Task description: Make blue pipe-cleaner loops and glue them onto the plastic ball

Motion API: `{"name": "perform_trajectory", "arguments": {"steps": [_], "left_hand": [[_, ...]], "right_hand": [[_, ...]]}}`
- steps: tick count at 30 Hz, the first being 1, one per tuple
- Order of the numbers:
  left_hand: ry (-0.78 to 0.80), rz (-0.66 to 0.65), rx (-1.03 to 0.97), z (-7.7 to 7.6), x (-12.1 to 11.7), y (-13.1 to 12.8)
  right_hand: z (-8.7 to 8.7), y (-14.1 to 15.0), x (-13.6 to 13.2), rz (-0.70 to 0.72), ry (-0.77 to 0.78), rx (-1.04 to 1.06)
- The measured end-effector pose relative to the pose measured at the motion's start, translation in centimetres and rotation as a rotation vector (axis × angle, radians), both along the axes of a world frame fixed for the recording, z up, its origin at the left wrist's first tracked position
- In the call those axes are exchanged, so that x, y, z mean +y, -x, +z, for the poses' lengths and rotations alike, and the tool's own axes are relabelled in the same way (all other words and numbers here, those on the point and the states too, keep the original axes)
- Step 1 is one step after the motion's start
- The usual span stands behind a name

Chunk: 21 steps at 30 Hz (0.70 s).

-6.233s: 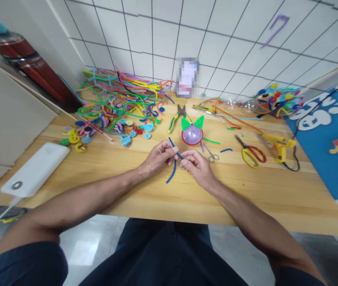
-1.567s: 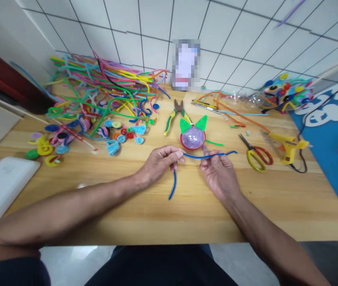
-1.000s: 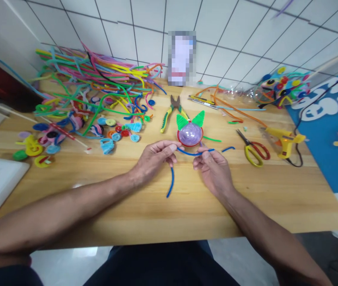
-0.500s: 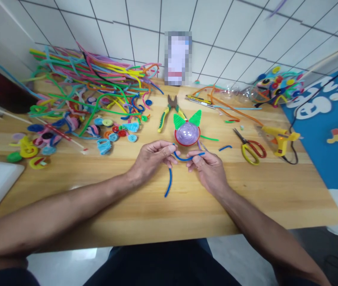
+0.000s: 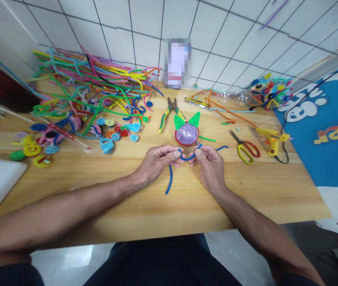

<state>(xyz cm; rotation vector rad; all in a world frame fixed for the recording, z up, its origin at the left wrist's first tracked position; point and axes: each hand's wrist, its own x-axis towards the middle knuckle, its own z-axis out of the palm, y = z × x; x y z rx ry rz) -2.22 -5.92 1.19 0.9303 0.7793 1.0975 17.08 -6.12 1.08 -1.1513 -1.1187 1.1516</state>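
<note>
Blue fuzzy pipe cleaner (image 5: 188,159), bent into a shallow U, is up in front of the person, above the pale wooden tabletop (image 5: 145,216). Both hands are on it.

How are the fingers sitting, wide or pinched?

Pinched, both sides. The left hand (image 5: 161,159) has one end between thumb and fingers, the right hand (image 5: 212,167) has the other, and the bend dips between them. Hands are really near each other.

And that other blue bit under the left hand?

Separate-looking curved blue strip (image 5: 169,180), running toward the near edge. Its top end is right by the fingers, so I can't tell if they touch. There's also a short bent blue offcut (image 5: 222,147) on the table, just right of the right hand.

What's that round thing just beyond the hands?

Shiny purple dome with a red rim (image 5: 187,134), two green leaf-shaped pieces (image 5: 194,120) on its far side. Steel pliers with yellow-green handles (image 5: 163,121) are behind it, handles spread.

Other tools?

Scissors with red and yellow handles (image 5: 241,143) off to the right, then a yellow glue gun (image 5: 272,140) beyond. Big multicoloured heap of pipe cleaners (image 5: 97,73) at far left, against the tiled wall (image 5: 145,20).
</note>
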Motion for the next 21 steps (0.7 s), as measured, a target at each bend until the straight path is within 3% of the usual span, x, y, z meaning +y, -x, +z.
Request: {"name": "perform_trajectory", "arguments": {"steps": [8, 12, 16, 21], "left_hand": [[-0.028, 0.067, 0.009, -0.4, 0.3, 0.1], [-0.016, 0.093, 0.005, -0.4, 0.6, 0.2], [-0.018, 0.095, 0.012, -0.3, 1.0, 0.3], [-0.033, 0.067, 0.069, -0.2, 1.0, 0.5]], "right_hand": [[2.6, 0.6, 0.9, 0.15, 0.117, -0.06], [3.4, 0.7, 1.4, 0.193, 0.189, 0.05], [3.4, 0.5, 1.6, 0.29, 0.317, 0.171], [2.7, 0.0, 1.5, 0.353, 0.368, 0.18]]}}
